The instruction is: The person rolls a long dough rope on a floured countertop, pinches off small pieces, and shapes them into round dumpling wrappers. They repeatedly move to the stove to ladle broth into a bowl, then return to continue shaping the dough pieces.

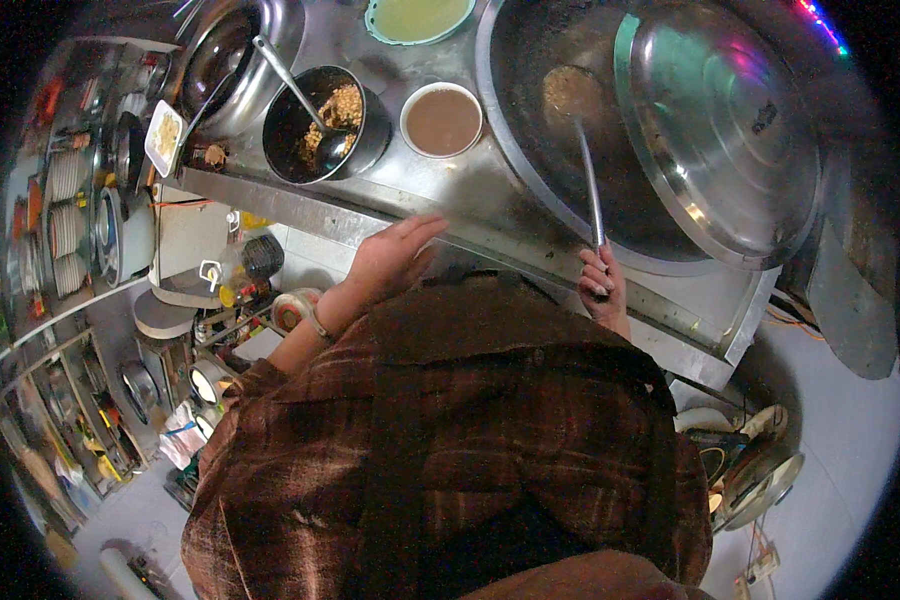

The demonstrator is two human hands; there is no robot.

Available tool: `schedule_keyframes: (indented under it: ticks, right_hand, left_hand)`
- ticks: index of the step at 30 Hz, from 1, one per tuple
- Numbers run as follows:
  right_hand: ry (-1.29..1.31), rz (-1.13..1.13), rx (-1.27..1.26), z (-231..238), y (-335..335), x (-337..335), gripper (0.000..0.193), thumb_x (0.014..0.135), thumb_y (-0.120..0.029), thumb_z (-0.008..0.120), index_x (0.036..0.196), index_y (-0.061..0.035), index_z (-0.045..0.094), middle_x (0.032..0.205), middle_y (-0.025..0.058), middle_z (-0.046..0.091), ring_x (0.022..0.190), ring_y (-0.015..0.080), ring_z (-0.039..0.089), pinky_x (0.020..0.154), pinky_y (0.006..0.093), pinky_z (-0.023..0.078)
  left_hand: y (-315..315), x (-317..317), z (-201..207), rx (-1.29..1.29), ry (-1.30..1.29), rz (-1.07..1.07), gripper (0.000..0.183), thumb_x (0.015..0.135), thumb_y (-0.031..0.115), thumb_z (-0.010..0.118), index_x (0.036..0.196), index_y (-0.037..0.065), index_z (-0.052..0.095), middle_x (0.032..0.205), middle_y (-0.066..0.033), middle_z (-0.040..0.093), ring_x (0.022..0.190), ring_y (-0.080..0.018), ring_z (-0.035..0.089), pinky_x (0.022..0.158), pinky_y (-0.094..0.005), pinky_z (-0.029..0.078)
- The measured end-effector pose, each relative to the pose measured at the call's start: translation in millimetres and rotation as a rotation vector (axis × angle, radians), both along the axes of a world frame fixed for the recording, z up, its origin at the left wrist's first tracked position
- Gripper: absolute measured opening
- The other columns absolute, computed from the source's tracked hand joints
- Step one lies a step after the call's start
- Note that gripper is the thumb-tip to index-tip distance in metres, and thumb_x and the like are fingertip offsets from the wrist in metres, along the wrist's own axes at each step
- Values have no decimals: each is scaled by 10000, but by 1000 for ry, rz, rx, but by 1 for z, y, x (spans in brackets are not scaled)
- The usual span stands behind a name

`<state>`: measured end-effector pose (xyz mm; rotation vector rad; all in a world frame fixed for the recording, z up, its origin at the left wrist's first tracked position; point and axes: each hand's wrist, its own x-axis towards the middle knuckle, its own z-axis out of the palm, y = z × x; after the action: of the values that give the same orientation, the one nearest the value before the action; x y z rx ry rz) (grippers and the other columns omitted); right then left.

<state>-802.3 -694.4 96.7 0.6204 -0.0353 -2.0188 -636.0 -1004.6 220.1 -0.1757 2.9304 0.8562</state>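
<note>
My right hand is wrapped round the end of a long metal ladle handle. The ladle's bowl holds brownish stuff and is down inside a big dark wok. A large shiny metal lid leans over the wok's right part and hides it. My left hand, palm down with its fingers stretched out and slightly blurred, is over the front edge of the steel counter and holds nothing. Beyond it stands a white bowl of brown liquid.
Left of the bowl, a dark pot contains yellow-brown nuts or beans and another ladle. A metal basin, a pale green basin and a white dish stand farther off. Shelves with stacked plates line the left.
</note>
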Motion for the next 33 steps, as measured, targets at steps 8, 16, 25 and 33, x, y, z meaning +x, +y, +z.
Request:
schedule_keyframes:
  ticks: [8,16,25,33]
  right_hand:
    - [299,73,246,14,3,9,396,984,-89,324,1366,-185,281,685,8,366,408,33,370,359,192,337]
    - [541,188,623,32,2,15,592,908,-40,459,1413,-196,191,635,0,386,356,36,326,319,180,299]
    - [928,265,906,28,15,22,699,829,-15,542,1429,-192,232,625,-3,449,365,63,354,336,201,291]
    - [1295,265,1134,9,29,29,719,812,8,534,1437,-193,242,914,58,565,477,112,468,419,239,391]
  left_hand:
    - [7,16,1,26,-2,20,416,817,141,573,1224,184,496,1249,-56,532,1052,-267,573,827,-358,512]
    - [6,21,3,-18,12,12,428,811,128,568,1230,168,493,1250,-67,530,1050,-281,568,824,-367,511]
    - [9,21,5,-9,28,-19,419,822,141,563,1234,162,490,1263,-72,522,1052,-288,567,830,-371,507]
    - [10,20,1,21,69,-41,425,806,126,575,1222,158,499,1253,-67,531,1048,-278,571,823,-367,512]
